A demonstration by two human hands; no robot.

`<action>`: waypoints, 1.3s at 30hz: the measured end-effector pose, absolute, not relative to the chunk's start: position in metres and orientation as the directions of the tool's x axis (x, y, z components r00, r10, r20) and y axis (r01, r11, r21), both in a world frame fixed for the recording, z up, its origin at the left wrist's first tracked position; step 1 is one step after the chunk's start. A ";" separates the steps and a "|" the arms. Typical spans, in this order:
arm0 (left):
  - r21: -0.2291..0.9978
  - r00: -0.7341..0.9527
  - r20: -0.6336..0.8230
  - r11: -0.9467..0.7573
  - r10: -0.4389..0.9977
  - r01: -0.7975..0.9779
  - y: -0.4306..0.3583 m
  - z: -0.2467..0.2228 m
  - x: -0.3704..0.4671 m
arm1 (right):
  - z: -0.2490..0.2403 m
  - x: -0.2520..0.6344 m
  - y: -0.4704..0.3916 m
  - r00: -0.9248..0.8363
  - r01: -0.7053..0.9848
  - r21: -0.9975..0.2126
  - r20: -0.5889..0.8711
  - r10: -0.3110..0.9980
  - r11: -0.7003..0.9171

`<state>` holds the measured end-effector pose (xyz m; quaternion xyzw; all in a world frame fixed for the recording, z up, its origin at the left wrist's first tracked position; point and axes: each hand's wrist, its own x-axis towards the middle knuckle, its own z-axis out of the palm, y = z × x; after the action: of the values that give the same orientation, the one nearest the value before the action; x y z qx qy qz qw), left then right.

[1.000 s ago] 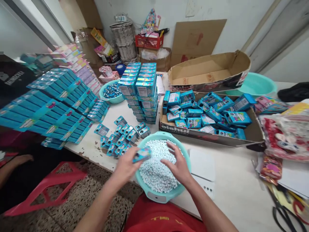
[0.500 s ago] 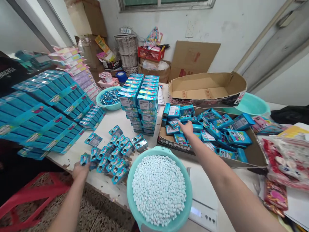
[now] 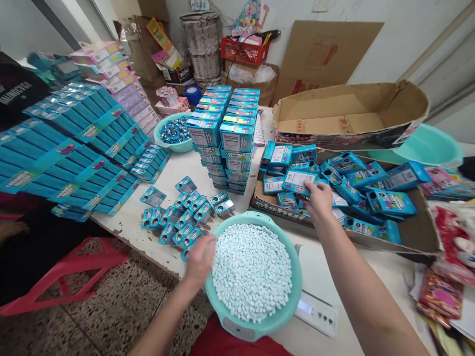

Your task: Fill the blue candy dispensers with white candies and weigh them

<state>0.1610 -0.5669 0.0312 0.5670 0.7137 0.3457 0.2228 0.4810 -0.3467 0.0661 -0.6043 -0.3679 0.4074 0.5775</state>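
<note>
My right hand (image 3: 319,199) is closed on a small blue candy box (image 3: 298,181), its white printed side turned up. It holds the box over a long cardboard tray (image 3: 421,232) heaped with similar boxes. My left hand (image 3: 201,258), smeared by motion, is at the left rim of a mint-green bowl (image 3: 295,296) of small pale-blue candies (image 3: 252,272). Its fingers do not show clearly. Left of the bowl, several blue boxes with round openings (image 3: 184,213) stand in a group on the white table (image 3: 178,170).
Stacked blue boxes (image 3: 226,133) rise mid-table, beside a bowl of shiny blue wrapped pieces (image 3: 174,131). Packed display cartons (image 3: 74,153) fill the left side. A cardboard box (image 3: 349,118) stands behind the tray, and a digital scale (image 3: 315,311) lies right of the bowl.
My left hand has moved right from the standing boxes to the bowl, leaving a box it was touching beside the group. My right hand has lifted a box from the heap. The view has shifted.
</note>
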 end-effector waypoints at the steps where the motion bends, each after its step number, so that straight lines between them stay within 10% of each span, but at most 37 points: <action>1: 0.738 -0.088 0.028 0.039 0.996 0.673 -0.566 0.024 0.189 | 0.076 0.486 -0.366 0.431 -0.037 -0.996 -0.089 0.898 -0.081; 9: 0.704 -0.130 -0.245 0.268 0.961 0.657 -0.536 -0.013 0.267 | 0.100 0.502 -0.532 0.491 -0.002 -0.966 -0.227 0.841 -0.259; 17: 0.809 -0.066 -0.586 0.588 0.807 0.009 -0.523 -0.002 0.293 | 0.091 0.480 -0.575 0.357 0.052 -0.923 -0.340 0.870 -0.382; 21: 0.564 0.160 -0.727 0.713 0.668 -0.417 -0.523 0.013 0.292 | 0.095 0.474 -0.582 0.300 0.221 -0.927 -0.229 0.926 -0.301; 25: 0.395 0.220 -0.729 0.661 0.648 -0.638 -0.526 0.048 0.291 | 0.097 0.467 -0.588 0.193 0.397 -0.906 -0.075 0.978 -0.147; 39: 0.722 -0.097 -0.435 0.282 0.895 -0.632 -0.536 0.109 0.308 | 0.098 0.427 -0.587 -0.024 0.605 -0.795 0.023 0.999 0.033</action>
<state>0.3081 -0.5363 0.1088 0.1435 0.4581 0.5817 0.6566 0.4273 -0.5870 0.0977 -0.6222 -0.6448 0.3104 0.3174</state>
